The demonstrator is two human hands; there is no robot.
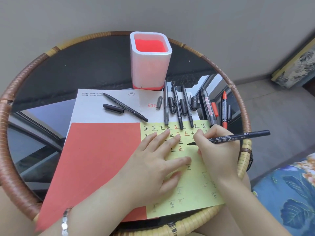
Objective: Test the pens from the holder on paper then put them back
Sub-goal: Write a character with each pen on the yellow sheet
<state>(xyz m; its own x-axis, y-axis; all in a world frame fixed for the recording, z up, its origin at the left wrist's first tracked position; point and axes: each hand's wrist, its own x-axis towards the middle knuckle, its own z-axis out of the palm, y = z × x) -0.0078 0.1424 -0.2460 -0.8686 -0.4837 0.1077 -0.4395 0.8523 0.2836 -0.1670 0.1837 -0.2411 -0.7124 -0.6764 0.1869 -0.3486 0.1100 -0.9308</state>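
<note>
The yellow sheet, inked with black and red marks, lies in front of the white, red-lined pen holder. The left hand presses flat on the sheet; the right hand grips a slim black marker, tip on the sheet.

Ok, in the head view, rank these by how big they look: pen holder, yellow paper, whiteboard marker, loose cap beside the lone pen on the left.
1. yellow paper, nearest the camera
2. pen holder, farther back, so it may look smaller than it is
3. whiteboard marker
4. loose cap
</note>
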